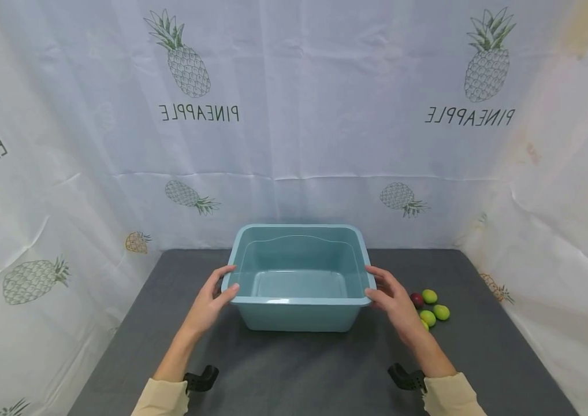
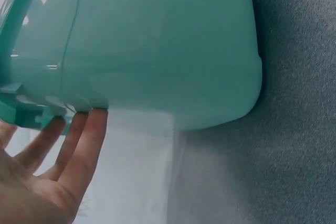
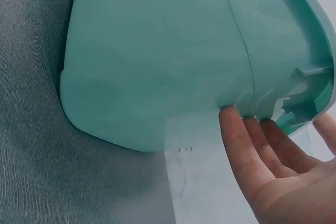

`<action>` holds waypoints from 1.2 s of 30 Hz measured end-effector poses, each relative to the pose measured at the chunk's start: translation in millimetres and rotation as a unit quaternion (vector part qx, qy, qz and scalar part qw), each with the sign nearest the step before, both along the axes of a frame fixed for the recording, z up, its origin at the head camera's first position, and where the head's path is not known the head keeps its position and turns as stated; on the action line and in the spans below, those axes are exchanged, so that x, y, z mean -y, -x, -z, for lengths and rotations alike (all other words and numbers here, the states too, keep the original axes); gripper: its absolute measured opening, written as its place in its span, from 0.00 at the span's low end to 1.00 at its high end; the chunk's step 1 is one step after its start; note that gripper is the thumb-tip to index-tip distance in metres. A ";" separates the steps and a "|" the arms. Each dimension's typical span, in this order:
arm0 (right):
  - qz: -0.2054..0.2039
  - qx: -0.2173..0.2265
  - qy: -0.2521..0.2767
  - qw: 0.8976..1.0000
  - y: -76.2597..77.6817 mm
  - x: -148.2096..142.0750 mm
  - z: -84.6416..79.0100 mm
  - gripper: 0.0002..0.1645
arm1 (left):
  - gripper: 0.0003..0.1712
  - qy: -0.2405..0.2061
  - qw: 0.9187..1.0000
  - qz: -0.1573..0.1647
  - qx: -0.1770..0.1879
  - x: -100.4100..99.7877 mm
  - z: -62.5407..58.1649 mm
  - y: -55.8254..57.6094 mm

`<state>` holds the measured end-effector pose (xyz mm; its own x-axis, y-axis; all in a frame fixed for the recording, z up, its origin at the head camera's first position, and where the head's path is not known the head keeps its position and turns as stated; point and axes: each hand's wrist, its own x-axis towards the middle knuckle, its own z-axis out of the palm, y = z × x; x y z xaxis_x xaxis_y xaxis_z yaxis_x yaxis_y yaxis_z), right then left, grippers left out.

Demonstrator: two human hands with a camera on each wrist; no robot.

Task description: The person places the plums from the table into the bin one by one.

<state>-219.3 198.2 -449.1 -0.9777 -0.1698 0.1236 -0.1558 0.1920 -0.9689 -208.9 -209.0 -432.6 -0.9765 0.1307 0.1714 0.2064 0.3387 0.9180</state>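
A light blue-green plastic basin (image 1: 299,316) with a wide rim stands at the middle of the dark table, and nothing shows inside it. My left hand (image 1: 209,303) holds its left rim, the thumb near the front corner and the fingers reaching under the lip. On the opposite side my right hand (image 1: 394,300) holds the right rim in the same way. In the left wrist view, fingertips (image 2: 98,116) touch the basin's outer wall below the rim. The right wrist view likewise has fingertips (image 3: 229,114) against the wall.
Several small green fruits (image 1: 442,312), like limes, and one dark red round fruit (image 1: 416,300) lie right of my right hand. The dark grey table (image 1: 294,375) meets a white pineapple-print curtain (image 1: 315,144) at the back and sides.
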 end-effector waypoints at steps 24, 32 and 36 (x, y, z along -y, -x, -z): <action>0.013 0.004 -0.003 1.000 -7.4 -17.3 4.4 0.30 | 0.29 -0.022 1.000 -0.003 -0.016 -10.2 24.8 3.1; 0.015 -0.004 -0.013 1.000 -12.0 -19.7 3.6 0.30 | 0.29 -0.023 1.000 0.002 -0.003 -18.5 3.3 -10.7; 0.015 0.002 -0.010 1.000 -13.7 -22.7 4.9 0.30 | 0.30 -0.016 1.000 0.004 0.002 -23.4 -6.7 -16.4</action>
<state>-205.6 220.9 -454.0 -0.9829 -0.1424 0.1163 -0.1454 0.2150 -0.9657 -192.5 -185.6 -425.8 -0.9761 0.1335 0.1713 0.2051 0.3073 0.9293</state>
